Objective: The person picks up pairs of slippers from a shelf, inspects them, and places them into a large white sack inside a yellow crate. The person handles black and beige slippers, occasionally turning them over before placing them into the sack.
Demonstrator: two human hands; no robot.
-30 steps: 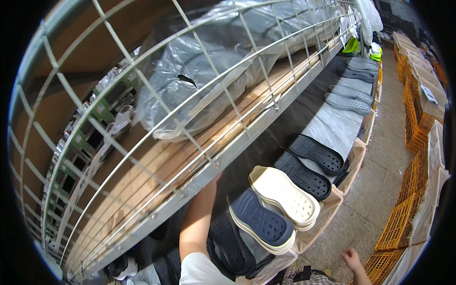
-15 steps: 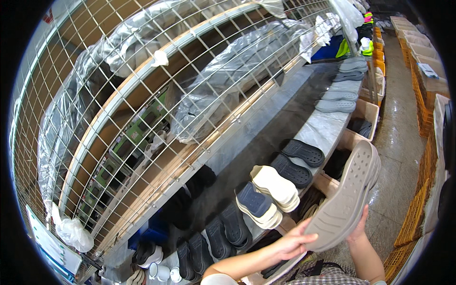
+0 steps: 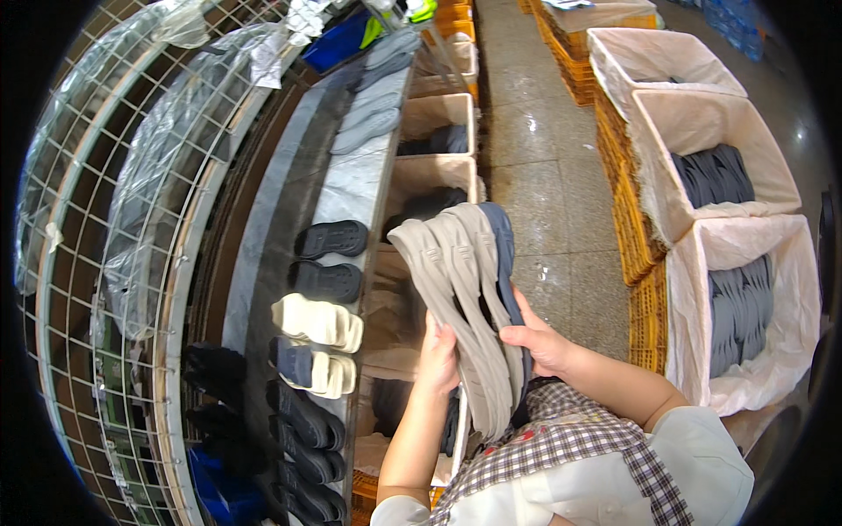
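A stack of several shoe soles (image 3: 456,289) is held in front of my body between both hands. Most are beige-grey, and a dark navy sole (image 3: 502,230) lies on the stack's right side. My left hand (image 3: 438,352) grips the left side of the stack, its thumb against the beige soles. On the right side, my right hand (image 3: 537,340) closes round the navy edge with its thumb over the top; its other fingers are partly hidden. To the left, cream soles (image 3: 317,323) and black soles (image 3: 330,238) lie on the bench.
Left is a long metal bench (image 3: 351,180) bearing more soles, with wire mesh (image 3: 123,289) beyond. Cloth-lined bins (image 3: 434,112) stand beside and under it. Across the wet floor (image 3: 553,210) are orange crates (image 3: 647,320) and lined bins of soles (image 3: 693,307).
My view has swung right, toward the aisle. The soles have been turned from showing a flat tread to showing their side edges, and both hands now grip opposite sides.
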